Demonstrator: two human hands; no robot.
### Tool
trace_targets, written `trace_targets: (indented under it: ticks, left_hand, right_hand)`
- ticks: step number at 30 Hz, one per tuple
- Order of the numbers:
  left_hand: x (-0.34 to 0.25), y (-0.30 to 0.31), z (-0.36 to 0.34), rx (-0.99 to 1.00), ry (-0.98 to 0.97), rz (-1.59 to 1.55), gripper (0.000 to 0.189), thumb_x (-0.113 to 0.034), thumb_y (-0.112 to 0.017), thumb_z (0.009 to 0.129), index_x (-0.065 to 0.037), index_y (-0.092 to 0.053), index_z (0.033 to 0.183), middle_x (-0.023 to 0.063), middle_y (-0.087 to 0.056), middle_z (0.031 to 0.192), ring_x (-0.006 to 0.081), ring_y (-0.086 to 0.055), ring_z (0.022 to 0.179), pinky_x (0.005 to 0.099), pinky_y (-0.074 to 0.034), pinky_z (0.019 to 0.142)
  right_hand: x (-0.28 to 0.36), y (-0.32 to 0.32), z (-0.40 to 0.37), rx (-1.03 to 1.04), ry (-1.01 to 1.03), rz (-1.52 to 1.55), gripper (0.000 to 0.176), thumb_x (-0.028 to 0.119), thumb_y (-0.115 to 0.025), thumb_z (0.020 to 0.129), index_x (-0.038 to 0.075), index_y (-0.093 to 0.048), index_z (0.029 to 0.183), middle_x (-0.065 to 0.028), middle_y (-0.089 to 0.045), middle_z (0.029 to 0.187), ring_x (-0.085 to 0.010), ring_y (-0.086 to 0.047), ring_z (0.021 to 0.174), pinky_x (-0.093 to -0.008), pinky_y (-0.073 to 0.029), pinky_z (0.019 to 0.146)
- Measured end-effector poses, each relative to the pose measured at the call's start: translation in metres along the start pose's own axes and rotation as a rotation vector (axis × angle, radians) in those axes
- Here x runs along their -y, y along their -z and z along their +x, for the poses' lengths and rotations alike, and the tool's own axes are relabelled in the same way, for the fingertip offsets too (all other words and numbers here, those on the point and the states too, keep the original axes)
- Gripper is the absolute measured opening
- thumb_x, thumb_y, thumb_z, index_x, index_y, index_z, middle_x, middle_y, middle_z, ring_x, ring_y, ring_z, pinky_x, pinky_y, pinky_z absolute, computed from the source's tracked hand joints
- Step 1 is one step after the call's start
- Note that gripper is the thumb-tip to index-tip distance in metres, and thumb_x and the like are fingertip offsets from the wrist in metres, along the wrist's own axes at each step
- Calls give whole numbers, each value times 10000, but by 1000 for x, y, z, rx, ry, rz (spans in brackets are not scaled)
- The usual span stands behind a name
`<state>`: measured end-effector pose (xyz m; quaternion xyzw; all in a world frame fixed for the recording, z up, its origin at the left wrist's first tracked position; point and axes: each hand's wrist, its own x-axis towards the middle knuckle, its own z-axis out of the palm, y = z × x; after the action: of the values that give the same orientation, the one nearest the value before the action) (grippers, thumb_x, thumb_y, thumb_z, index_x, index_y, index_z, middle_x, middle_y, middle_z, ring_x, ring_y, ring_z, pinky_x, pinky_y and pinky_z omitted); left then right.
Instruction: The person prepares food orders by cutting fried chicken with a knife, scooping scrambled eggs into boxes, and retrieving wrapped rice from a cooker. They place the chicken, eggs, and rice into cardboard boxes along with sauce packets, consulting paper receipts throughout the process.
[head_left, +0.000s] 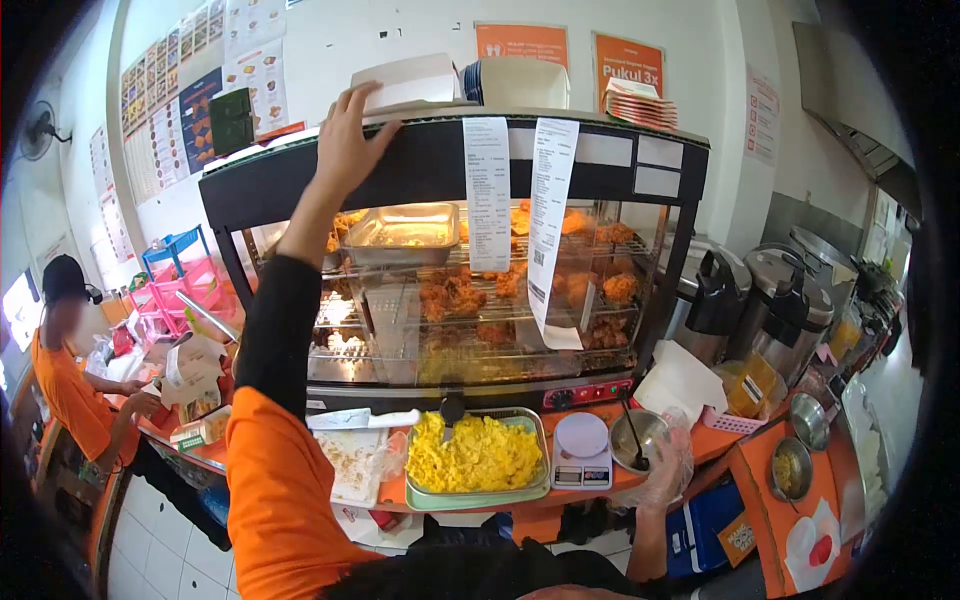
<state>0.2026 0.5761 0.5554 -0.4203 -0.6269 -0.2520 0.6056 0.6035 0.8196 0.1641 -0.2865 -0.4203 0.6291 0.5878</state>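
My left hand (352,140) reaches up to the top of a glass food warmer (455,140). Its thumb is spread, and its fingers touch the edge of a white paper box (412,82). My right hand (668,462), in a clear plastic glove, is at the right side of a metal bowl (640,432), apparently gripping its rim; the glove blurs the fingers. A black-handled spoon (633,425) stands in that bowl. Left of it are a digital scale (581,452) and a metal tray of yellow scrambled egg (475,453). A white-handled knife (362,419) lies over a cutting board (355,470).
Fried chicken (450,297) fills the warmer's racks, and two receipts (488,195) hang down its front. Stacked paper boxes (520,82) stand on top. Large pots (785,300) are at the right. A co-worker in orange (75,375) handles things on the left counter.
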Motion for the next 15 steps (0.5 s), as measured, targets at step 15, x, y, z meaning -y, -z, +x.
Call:
trace_targets:
  ticks: [15]
  left_hand:
    - [-93,73,-2,-565,343,-747,292,-220,-534,952,58,-619,978,8,-586,701,35,-464,642,208,-381,532]
  right_hand:
    - [60,-83,-18,292,496,-351,827,239,-763,716,-12,-322,1369,-267,-401,1327,-331,-452,1204,-423,-377,975]
